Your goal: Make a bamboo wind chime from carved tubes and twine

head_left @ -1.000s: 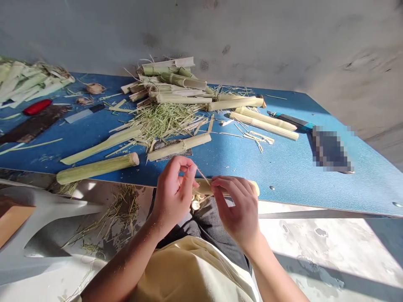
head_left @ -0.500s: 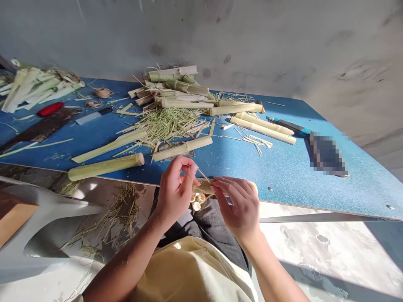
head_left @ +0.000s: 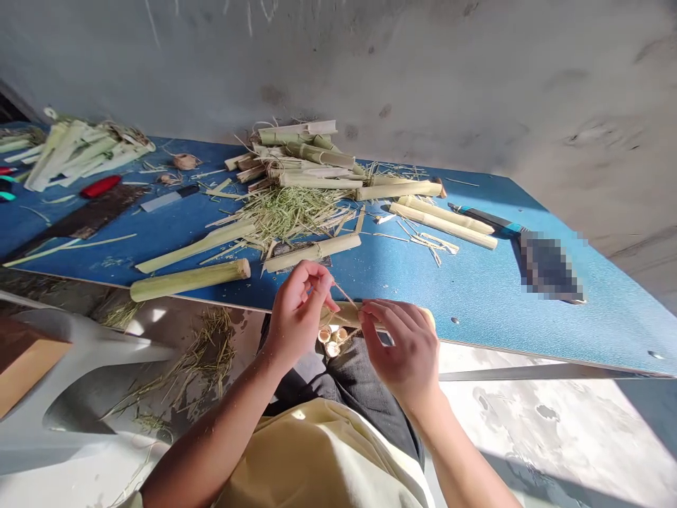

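The head-worn view faces forward and down — close over the left hand (head_left: 299,317) and right hand (head_left: 403,349).

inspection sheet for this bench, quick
surface: blue table, sunlit, scuffed, pale edge facing the person
job's things: pale stalk held above the lap, thin sliver at its top, small cut rings just below it
clutter: shredded fibre, cut stalks, dark blade, red item, blue-handled tool with its end blurred out
grips: left hand pinches the sliver; right hand has its fingers over the stalk
cables: nothing seen
surroundings: stained grey wall, white plastic seat, fibre scraps below the table
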A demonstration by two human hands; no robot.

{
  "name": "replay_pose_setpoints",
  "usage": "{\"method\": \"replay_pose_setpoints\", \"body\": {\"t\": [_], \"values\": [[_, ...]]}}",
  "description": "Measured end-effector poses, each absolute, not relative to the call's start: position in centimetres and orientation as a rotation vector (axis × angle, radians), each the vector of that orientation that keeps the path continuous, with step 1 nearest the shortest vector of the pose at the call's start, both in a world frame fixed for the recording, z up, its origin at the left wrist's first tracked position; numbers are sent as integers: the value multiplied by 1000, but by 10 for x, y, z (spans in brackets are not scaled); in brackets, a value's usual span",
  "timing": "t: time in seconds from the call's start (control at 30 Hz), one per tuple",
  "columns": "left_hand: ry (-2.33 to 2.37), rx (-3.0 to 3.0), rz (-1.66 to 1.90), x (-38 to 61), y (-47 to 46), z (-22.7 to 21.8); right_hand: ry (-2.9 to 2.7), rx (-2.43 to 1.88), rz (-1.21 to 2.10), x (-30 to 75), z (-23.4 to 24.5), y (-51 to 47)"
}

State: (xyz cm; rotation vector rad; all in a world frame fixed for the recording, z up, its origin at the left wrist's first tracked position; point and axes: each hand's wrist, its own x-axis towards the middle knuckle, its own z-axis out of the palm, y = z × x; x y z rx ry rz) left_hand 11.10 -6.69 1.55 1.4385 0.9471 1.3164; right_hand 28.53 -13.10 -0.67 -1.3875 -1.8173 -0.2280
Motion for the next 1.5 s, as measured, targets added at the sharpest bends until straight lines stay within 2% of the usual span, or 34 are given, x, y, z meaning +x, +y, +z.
{"method": "replay_pose_setpoints", "body": {"t": [0.6,0.83,1.1,1.3,1.5], "values": [[886,1256,1436,113,-68,10,-1826,-1381,-216,286,-9,-130],[951,1413,1371,112,-66,15,-2091,-1410,-147,311,-4,-133],[802,1359,1342,101,-62,18,-2188,-1403,-162,323,2,-125],[951,1715,1623,48,-59,36,-2198,-1278,-287,326,-6,-123],[991,2363,1225,23,-71,19,-2244,-1140,-464,325,4,-124]]}}
